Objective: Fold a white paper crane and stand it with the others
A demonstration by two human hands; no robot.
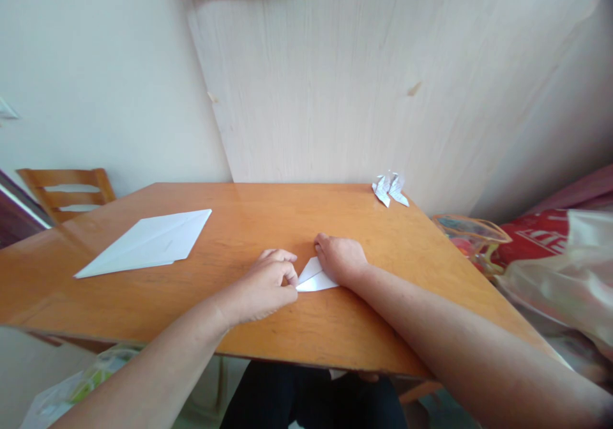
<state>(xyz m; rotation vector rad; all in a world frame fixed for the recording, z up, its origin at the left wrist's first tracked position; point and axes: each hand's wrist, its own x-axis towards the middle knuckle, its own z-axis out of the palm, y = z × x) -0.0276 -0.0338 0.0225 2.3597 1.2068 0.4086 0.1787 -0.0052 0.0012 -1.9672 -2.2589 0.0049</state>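
A small folded white paper [316, 281], pointed at its left end with a crease along its middle, lies on the wooden table [258, 218] in front of me. Thumb and index finger of my left hand [271, 282] are closed in a pinch at the paper's left tip. Over its right part lies my right hand [341, 258], fingers curled and pressing down on it. That hand hides the paper's right end. Farther left, apart from both hands, rests a larger kite-shaped folded white sheet [158, 240].
Small folded paper figures [389, 188] stand at the table's far right corner. A wooden chair [67, 183] is beyond the left side. Bags, one of them red [536, 234], crowd the right edge. The wall [311, 97] rises behind the table.
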